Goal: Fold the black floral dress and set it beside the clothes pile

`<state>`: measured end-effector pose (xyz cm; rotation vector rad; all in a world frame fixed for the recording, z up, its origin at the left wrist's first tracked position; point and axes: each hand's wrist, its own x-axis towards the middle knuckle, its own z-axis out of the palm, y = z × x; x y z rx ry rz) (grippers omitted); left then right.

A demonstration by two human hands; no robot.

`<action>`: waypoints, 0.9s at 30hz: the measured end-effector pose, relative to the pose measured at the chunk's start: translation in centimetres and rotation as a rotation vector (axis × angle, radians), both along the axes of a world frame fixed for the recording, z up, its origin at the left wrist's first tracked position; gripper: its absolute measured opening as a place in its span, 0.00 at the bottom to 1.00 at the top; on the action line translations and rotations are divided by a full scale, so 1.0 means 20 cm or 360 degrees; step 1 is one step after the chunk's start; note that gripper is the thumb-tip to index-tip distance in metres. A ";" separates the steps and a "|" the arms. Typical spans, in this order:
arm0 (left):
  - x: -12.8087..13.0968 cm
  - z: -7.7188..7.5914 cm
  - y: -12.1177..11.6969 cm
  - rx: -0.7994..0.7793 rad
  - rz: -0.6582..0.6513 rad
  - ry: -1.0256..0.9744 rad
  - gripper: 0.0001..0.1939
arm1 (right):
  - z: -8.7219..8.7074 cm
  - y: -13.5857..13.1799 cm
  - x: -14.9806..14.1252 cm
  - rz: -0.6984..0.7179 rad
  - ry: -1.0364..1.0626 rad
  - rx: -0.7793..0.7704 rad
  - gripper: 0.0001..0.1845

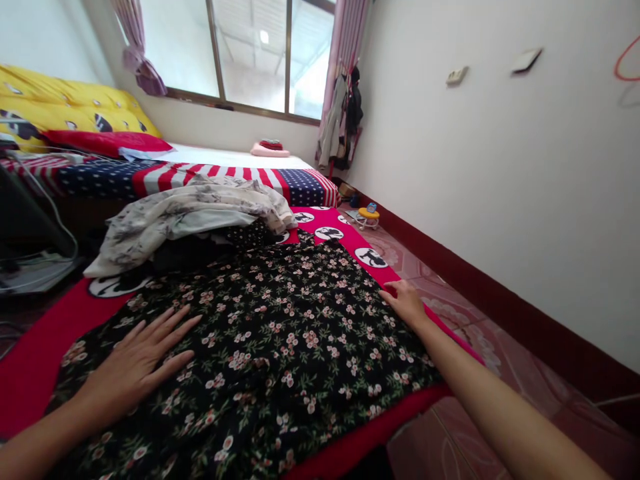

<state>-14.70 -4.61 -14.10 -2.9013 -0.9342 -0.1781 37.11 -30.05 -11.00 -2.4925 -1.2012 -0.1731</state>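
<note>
A black garment [295, 320] with pink flowers and green leaves lies spread over a red cloth [330, 460], with some creases near the front. My left hand [143, 353] rests flat on the garment's left part, fingers spread and holding nothing. At the garment's right edge is my right hand [406, 303], its fingertips touching the fabric and its fingers slightly bent and apart. Just beyond the garment sits a heap of clothes, with a white patterned cloth [200, 207] on top and dark cloth beneath.
Behind the heap stands a bed with a stars-and-stripes cover [210, 179], a red pillow [110, 141] and a yellow bedding piece [75, 107]. A small yellow stool [369, 213] is on the tiled floor by the right wall. Cables and a dark stand [30, 213] are at left.
</note>
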 end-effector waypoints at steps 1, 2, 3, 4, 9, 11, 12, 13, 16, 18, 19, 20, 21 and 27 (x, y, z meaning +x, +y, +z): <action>0.00 0.00 0.00 0.0001 0.0007 -0.0010 0.31 | 0.02 0.01 0.00 -0.0024 0.0080 -0.0059 0.18; 0.00 -0.01 0.01 0.0002 0.0010 -0.0018 0.31 | 0.04 0.02 0.00 -0.0030 0.0160 -0.0120 0.15; 0.00 -0.02 0.01 0.0005 0.0014 -0.0026 0.31 | 0.06 0.04 -0.01 -0.0022 0.0219 -0.0170 0.12; -0.01 -0.02 0.01 0.0008 0.0014 -0.0032 0.31 | 0.08 0.06 -0.02 -0.0010 0.0245 -0.0198 0.10; 0.00 -0.02 0.00 0.0002 0.0003 -0.0092 0.31 | 0.13 0.09 -0.19 0.0002 0.0030 -0.0098 0.05; 0.01 -0.02 -0.01 -0.0004 0.0010 -0.0138 0.29 | 0.12 0.07 -0.29 0.0220 -0.0202 -0.0103 0.10; 0.01 -0.01 -0.02 -0.0002 0.0011 -0.0161 0.29 | 0.12 0.06 -0.34 0.0380 -0.0325 -0.0118 0.12; 0.01 -0.01 -0.03 -0.0002 0.0013 -0.0179 0.29 | 0.11 0.05 -0.38 0.0540 -0.0427 -0.0129 0.14; 0.01 0.01 -0.03 -0.0046 0.0015 -0.0164 0.29 | 0.12 0.03 -0.46 0.0793 -0.0464 -0.0061 0.11; 0.01 0.01 -0.02 -0.0089 0.0020 -0.0117 0.30 | 0.14 0.04 -0.47 0.0747 -0.0341 0.0052 0.07; 0.01 0.02 -0.02 -0.0102 0.0024 -0.0097 0.30 | 0.15 0.05 -0.46 0.0675 -0.0260 0.0103 0.07; 0.01 0.02 -0.02 -0.0107 0.0030 -0.0088 0.30 | 0.15 0.06 -0.45 0.0573 -0.0167 0.0139 0.08; 0.01 0.03 -0.02 -0.0107 0.0036 -0.0087 0.30 | 0.15 0.08 -0.43 0.0459 -0.0060 0.0147 0.10; 0.02 0.04 -0.03 -0.0112 0.0055 -0.0086 0.30 | 0.10 0.19 -0.30 0.0221 0.0467 0.0041 0.08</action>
